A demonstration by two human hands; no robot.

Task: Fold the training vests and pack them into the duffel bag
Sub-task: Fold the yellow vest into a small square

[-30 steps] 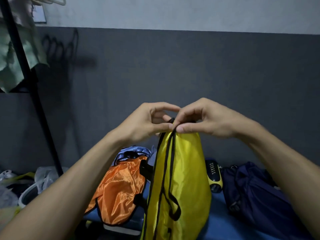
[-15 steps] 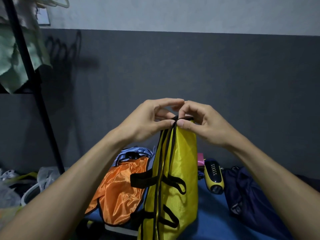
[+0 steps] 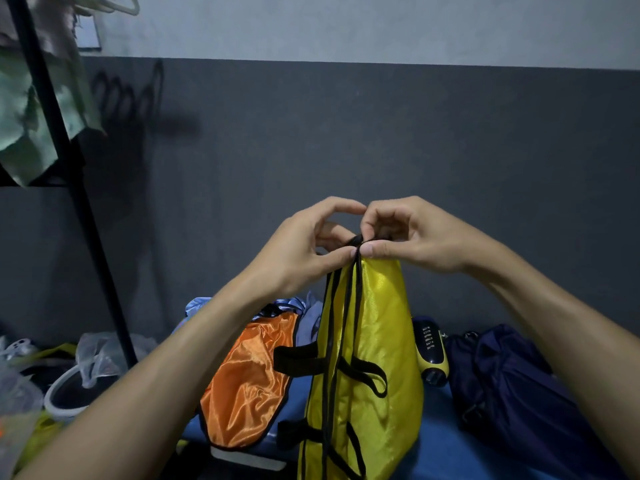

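Note:
A yellow training vest [image 3: 381, 358] with black trim and black side straps hangs in the air at the middle of the view. My left hand [image 3: 304, 251] and my right hand [image 3: 412, 233] both pinch its gathered top edge, thumbs almost touching. Behind it on the blue surface lies an orange vest [image 3: 246, 386] on top of a light blue one [image 3: 197, 303]. The dark navy duffel bag [image 3: 505, 393] lies slumped at the right.
A yellow and black handheld device [image 3: 431, 355] lies between the yellow vest and the bag. A black rack pole [image 3: 69, 188] with green cloth stands at the left. Plastic bags and a white shoe [image 3: 69, 389] clutter the lower left. A dark wall is behind.
My hands stay together at the vest's top edge. The vest's black side straps have swung out to the left, and the view has shifted slightly.

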